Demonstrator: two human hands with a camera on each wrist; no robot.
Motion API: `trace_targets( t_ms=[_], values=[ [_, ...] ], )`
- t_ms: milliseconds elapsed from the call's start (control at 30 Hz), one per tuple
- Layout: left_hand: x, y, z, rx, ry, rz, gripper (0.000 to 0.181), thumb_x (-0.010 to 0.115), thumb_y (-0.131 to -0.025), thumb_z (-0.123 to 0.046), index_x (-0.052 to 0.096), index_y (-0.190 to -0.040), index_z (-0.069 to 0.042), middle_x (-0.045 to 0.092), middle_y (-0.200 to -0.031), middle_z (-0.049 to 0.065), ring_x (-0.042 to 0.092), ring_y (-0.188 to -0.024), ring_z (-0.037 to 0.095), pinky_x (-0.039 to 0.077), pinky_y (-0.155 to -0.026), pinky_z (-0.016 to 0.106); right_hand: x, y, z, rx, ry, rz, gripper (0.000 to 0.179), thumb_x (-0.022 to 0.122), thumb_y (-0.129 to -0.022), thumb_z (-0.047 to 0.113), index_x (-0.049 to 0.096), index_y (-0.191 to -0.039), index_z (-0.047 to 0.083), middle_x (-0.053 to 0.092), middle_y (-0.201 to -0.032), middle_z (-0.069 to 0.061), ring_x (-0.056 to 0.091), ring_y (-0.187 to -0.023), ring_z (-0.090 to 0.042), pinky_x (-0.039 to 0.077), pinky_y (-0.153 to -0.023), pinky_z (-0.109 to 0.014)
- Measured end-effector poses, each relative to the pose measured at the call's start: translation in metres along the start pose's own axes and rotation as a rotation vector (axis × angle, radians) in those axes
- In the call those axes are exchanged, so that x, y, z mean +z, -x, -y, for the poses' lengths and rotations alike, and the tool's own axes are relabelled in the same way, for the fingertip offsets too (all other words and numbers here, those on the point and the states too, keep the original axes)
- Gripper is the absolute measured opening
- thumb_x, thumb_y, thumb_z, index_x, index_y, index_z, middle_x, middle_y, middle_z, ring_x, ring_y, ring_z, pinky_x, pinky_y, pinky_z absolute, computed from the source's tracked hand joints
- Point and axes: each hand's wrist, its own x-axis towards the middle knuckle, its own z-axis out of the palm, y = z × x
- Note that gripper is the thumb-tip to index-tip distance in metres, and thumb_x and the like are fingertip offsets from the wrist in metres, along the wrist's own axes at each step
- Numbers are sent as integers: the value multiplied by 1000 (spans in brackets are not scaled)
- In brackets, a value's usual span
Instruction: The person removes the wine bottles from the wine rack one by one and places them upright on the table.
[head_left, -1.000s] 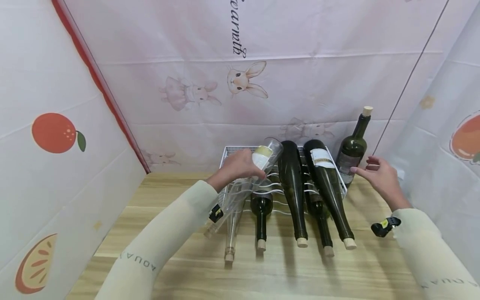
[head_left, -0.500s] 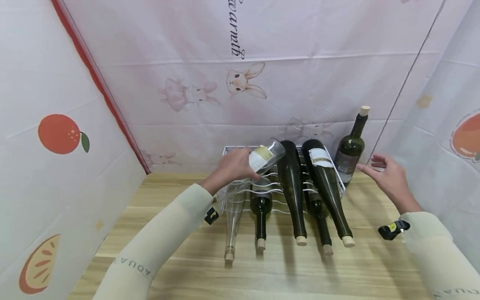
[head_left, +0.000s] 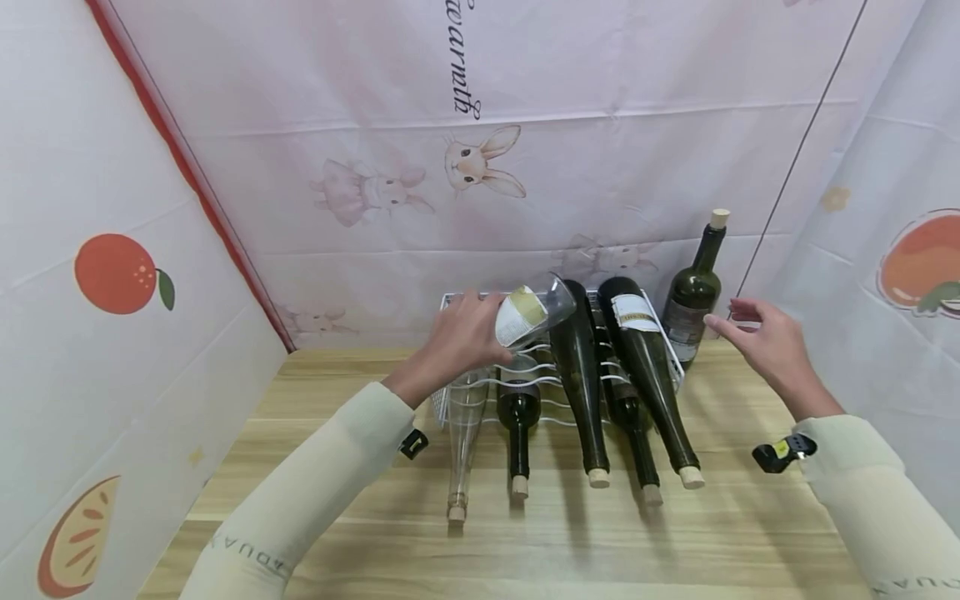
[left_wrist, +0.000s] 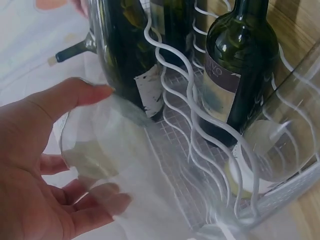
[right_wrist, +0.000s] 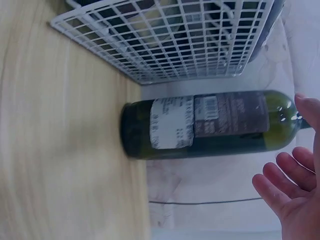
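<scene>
My left hand [head_left: 468, 333] grips a clear glass bottle [head_left: 522, 315] with a white and yellow label, its base pointing up and right over the rack. In the left wrist view, my thumb and fingers curl round this bottle [left_wrist: 132, 170]; the forearm hides its neck in the head view. A white wire wine rack [left_wrist: 220, 125] lies below, its rails wavy. At its right, a corked dark green bottle [head_left: 691, 304] stands upright on the table. Beside that bottle is my right hand [head_left: 772, 354], fingers loosely bent and holding nothing, the thumb nearest the glass.
In the rack lie another clear bottle [head_left: 463, 442] at the left and several dark ones, among them a white-labelled bottle [head_left: 652, 379]. Their corked necks jut over the wooden table [head_left: 570, 550]. Printed cloth [head_left: 360, 283] hangs close behind and on both sides.
The left hand has turned the clear bottle: its neck, which showed at lower left, is now hidden, and its base has shifted slightly right. The right hand remains beside the standing bottle.
</scene>
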Motion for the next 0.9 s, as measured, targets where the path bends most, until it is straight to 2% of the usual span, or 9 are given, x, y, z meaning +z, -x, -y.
trace_targets(
  t_ms=[67,167,267,367,533,633,733,800,900],
  values=[
    [-1,2,-1,22,-23,-26,93,95,-65,-41,55,-145,-16,62,-113,12,58,-104,30,58,-79,45,-1,0,7,-26,-1,-21,73,71,-95,48,57,-141,-7,63,-133,-34,67,-114,-50,35,-68,6],
    [-2,4,0,59,-66,-68,96,96,-65,-38,53,-147,-14,61,-115,15,57,-105,33,58,-81,44,-4,-1,18,-58,-3,-44,69,73,-95,46,60,-138,-5,65,-131,-33,74,-98,-18,37,-69,7],
    [-1,5,3,100,-120,-116,92,96,-65,-33,54,-144,-12,61,-114,17,56,-101,34,58,-80,44,-7,-1,28,-83,-11,-50,66,74,-94,45,63,-137,-4,66,-130,-32,56,-88,18,37,-70,7],
    [2,6,6,139,-160,-173,84,95,-65,-27,57,-138,-9,61,-111,17,57,-97,33,58,-78,44,-9,-2,35,-99,-17,-40,65,75,-94,44,64,-136,-4,67,-129,-32,45,-85,28,37,-71,7],
    [6,6,11,193,-207,-266,71,89,-65,-17,60,-129,-5,62,-105,15,57,-90,32,57,-73,43,-9,-4,46,-119,-21,-22,62,78,-92,41,66,-132,-4,69,-128,-31,50,-86,24,38,-73,6],
    [8,6,13,224,-227,-303,67,85,-65,-13,60,-127,-4,62,-104,14,55,-89,31,55,-71,42,-8,-5,56,-140,-6,4,60,78,-92,40,66,-130,-5,69,-127,-31,70,-94,-2,37,-72,6],
    [10,6,15,267,-245,-334,64,80,-67,-8,60,-128,-3,63,-106,14,54,-87,29,53,-69,39,-7,-5,66,-162,25,23,59,78,-93,40,67,-129,-5,69,-127,-31,73,-107,-36,36,-74,3],
    [11,6,16,300,-267,-363,64,77,-68,-6,60,-129,-3,64,-107,14,54,-86,28,52,-68,37,-6,-5,72,-170,39,28,58,77,-93,40,67,-130,-4,69,-129,-29,68,-114,-48,46,-80,-8],
    [14,7,17,335,-291,-405,65,74,-68,-5,61,-131,-3,66,-109,15,54,-85,28,52,-67,36,-4,-4,81,-179,49,38,59,77,-93,41,66,-131,-3,68,-131,-28,66,-119,-48,56,-94,-38]
  ],
)
